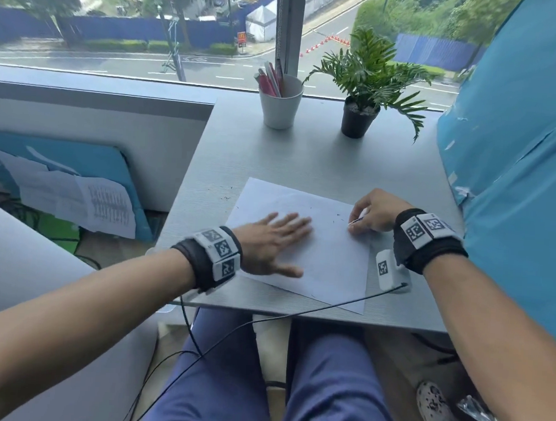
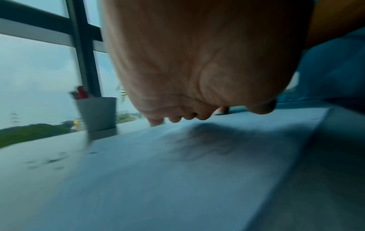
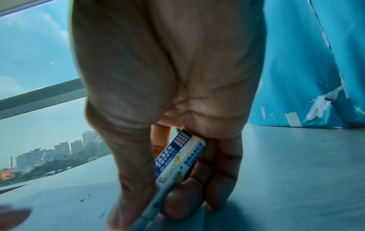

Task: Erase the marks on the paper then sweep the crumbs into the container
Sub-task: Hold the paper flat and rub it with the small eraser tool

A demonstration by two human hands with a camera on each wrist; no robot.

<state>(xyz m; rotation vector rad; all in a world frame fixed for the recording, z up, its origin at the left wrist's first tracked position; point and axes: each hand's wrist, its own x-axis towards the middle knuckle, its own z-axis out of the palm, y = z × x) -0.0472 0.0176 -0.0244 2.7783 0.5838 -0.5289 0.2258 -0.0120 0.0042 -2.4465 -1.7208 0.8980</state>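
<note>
A white sheet of paper [image 1: 326, 254] lies slanted on the grey table [image 1: 273, 158]. My left hand [image 1: 273, 239] lies flat on the sheet's left part, fingers straight and blurred. At the paper's right edge my right hand [image 1: 371, 215] pinches a white eraser in a blue printed sleeve [image 3: 175, 162], its tip down on the sheet [image 3: 59, 207]. Dark eraser crumbs [image 1: 336, 216] dot the sheet near the right hand, and more crumbs [image 1: 226, 197] lie on the table by the paper's far left corner. No marks show on the paper.
A white cup of pens [image 1: 280, 101] and a potted plant in a black pot [image 1: 359, 118] stand at the table's far side by the window. A blue panel [image 1: 515, 152] rises along the right edge. A black cable [image 1: 297, 314] crosses the near edge.
</note>
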